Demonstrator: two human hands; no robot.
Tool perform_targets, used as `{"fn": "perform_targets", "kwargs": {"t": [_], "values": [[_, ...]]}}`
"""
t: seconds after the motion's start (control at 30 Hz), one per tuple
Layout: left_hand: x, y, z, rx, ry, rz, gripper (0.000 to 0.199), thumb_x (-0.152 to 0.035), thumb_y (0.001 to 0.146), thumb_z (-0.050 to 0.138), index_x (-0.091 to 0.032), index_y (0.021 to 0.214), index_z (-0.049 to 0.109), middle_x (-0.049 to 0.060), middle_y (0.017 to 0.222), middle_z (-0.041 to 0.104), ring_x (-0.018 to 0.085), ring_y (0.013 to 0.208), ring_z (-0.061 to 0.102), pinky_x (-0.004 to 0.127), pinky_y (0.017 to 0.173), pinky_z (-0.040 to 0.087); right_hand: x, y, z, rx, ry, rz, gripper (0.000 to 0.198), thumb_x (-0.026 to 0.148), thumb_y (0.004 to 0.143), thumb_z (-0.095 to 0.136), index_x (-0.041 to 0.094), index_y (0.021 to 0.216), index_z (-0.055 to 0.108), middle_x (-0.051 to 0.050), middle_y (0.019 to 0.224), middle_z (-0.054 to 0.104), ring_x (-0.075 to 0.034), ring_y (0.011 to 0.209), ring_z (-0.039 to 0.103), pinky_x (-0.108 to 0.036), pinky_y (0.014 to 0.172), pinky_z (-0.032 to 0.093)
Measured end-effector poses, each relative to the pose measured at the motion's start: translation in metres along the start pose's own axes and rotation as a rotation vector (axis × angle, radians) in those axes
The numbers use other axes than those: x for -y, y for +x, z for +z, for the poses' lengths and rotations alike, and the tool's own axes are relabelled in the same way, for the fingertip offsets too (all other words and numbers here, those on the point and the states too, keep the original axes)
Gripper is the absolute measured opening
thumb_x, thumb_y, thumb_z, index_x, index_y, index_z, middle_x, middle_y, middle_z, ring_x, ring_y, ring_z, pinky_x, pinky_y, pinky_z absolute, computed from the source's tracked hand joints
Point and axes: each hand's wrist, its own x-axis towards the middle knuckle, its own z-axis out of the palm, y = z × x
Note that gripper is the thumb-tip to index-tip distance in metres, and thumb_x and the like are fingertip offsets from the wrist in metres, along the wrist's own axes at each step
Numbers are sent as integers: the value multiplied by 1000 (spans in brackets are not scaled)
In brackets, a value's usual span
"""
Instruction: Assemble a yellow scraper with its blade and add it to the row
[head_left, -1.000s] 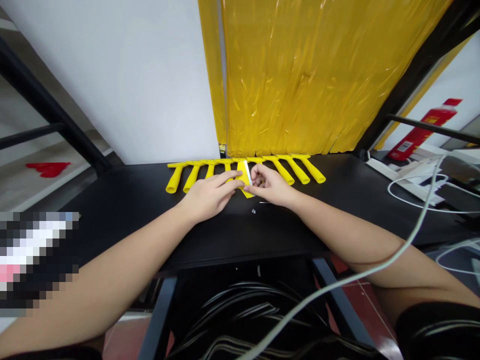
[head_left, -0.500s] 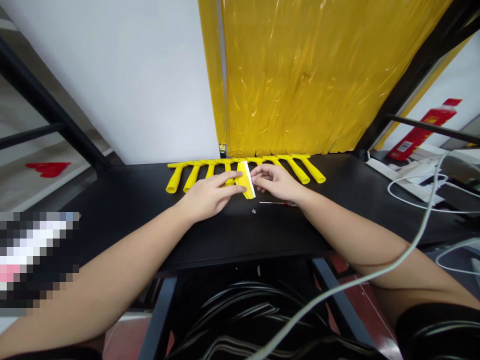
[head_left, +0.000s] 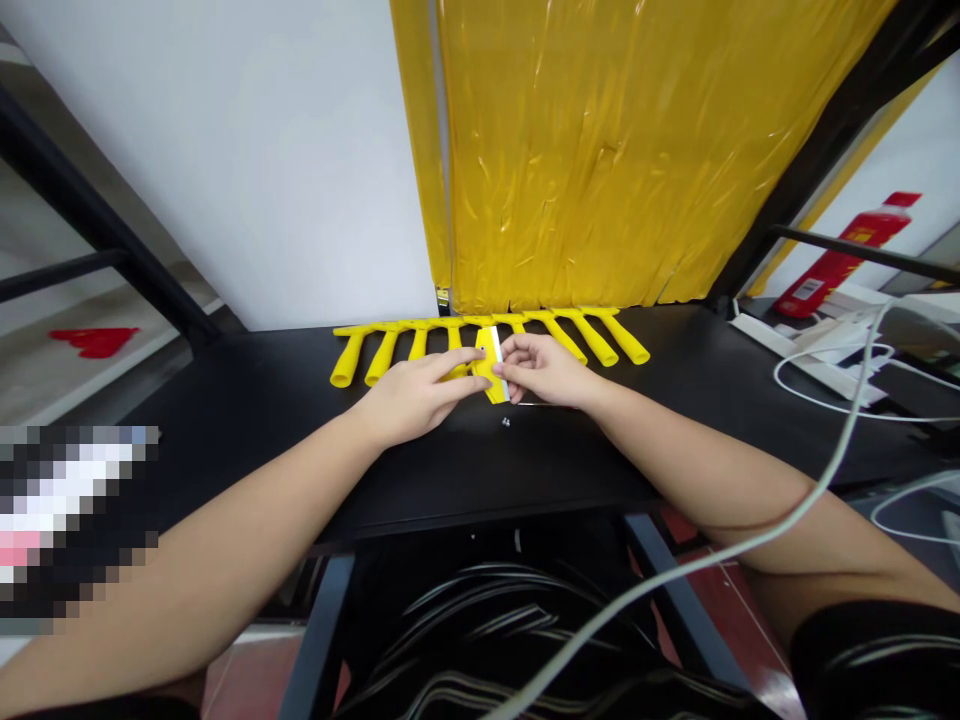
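My left hand [head_left: 420, 395] grips a yellow scraper [head_left: 487, 375] near the middle of the black table, its fingers reaching over the yellow face. Along the scraper's right side runs a pale, straight blade strip [head_left: 498, 345]. My right hand [head_left: 541, 365] pinches this strip, thumb on top and fingers curled behind its edge. A small dark spot, perhaps a screw or hole, shows on the yellow face by my left fingertips. Below the scraper lie several tiny metal screws [head_left: 506, 422]. A thin metal shaft [head_left: 547, 404] sticks out beside my right hand, which hides its other end.
Yellow tube-handled scrapers [head_left: 382, 355] stand in a row along the table's back edge. A white cable [head_left: 750, 545] crosses over my right forearm. A red bottle [head_left: 847, 255] and white boxes with cables are at right. Black frame posts flank the table [head_left: 450, 485].
My right hand has moved slightly left and down, and now pinches the blade strip. The scraper has turned a little more upright. My left hand keeps its grip.
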Motion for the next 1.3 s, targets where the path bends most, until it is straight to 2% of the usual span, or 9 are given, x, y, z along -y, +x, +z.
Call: {"fn": "perform_targets", "kwargs": {"t": [0.37, 0.63, 0.73, 0.8, 0.9, 1.0, 1.1, 1.2, 1.3], "values": [[-5, 2, -1, 123, -154, -119, 34, -21, 106, 59, -35, 130, 79, 13, 156, 65, 31, 116, 75, 47, 90, 65, 1, -1, 0, 16, -20, 18, 39, 38, 84, 94, 19, 94, 61, 4, 66, 72, -11, 53, 71, -21, 54, 65], [-3, 2, 0, 89, -78, -40, 31, -18, 107, 57, -28, 128, 78, 17, 152, 64, 19, 94, 75, 35, 81, 63, 0, 0, 0, 20, -41, 21, 34, 36, 88, 90, 20, 93, 61, 4, 66, 70, -11, 53, 70, -23, 54, 64], [-2, 2, -1, 84, -110, -45, 32, -15, 106, 57, -26, 129, 77, 17, 152, 63, 16, 88, 73, 35, 81, 63, 3, 0, -1, 9, -93, 17, 21, 35, 99, 77, 20, 96, 63, 3, 68, 69, -13, 56, 70, -26, 57, 63], [-1, 1, -3, 82, -164, -83, 34, -13, 105, 58, -26, 131, 76, 17, 154, 62, 14, 84, 72, 34, 80, 63, 7, -3, -6, -24, -235, -36, 17, 32, 106, 64, 18, 96, 66, 0, 73, 71, -13, 60, 69, -27, 60, 60], [3, 0, -5, -2, -289, -181, 31, -13, 103, 62, -24, 129, 75, 17, 154, 60, 20, 102, 75, 40, 91, 64, 15, -10, -16, 21, -601, -170, 20, 28, 104, 63, 17, 92, 75, -5, 85, 77, -15, 73, 68, -29, 70, 55], [9, -3, -5, -104, -417, -317, 29, -15, 100, 68, -23, 128, 75, 16, 150, 63, 29, 133, 67, 47, 106, 60, 20, -18, -23, 293, -781, -228, 14, 23, 98, 72, 17, 102, 83, -7, 98, 81, -18, 86, 71, -32, 79, 54], [12, -5, -2, -118, -529, -418, 31, -18, 96, 74, -24, 126, 75, 15, 149, 63, 30, 133, 67, 40, 94, 63, 20, -20, -20, 481, -810, -265, 16, 21, 96, 76, 18, 109, 85, -7, 99, 80, -19, 90, 71, -32, 83, 53], [10, -4, 4, -131, -701, -494, 30, -19, 92, 77, -22, 122, 74, 16, 148, 64, 29, 130, 68, 29, 79, 61, 16, -19, -12, 490, -852, -307, 13, 24, 96, 79, 19, 106, 85, -5, 90, 77, -19, 84, 68, -32, 79, 52], [6, 1, 5, -204, -1051, -666, 32, -22, 89, 80, -22, 117, 64, 14, 144, 64, 17, 93, 75, 20, 55, 55, 13, -18, -6, 461, -905, -347, 9, 19, 96, 76, 20, 100, 84, -4, 85, 76, -19, 84, 67, -32, 80, 50]]}}
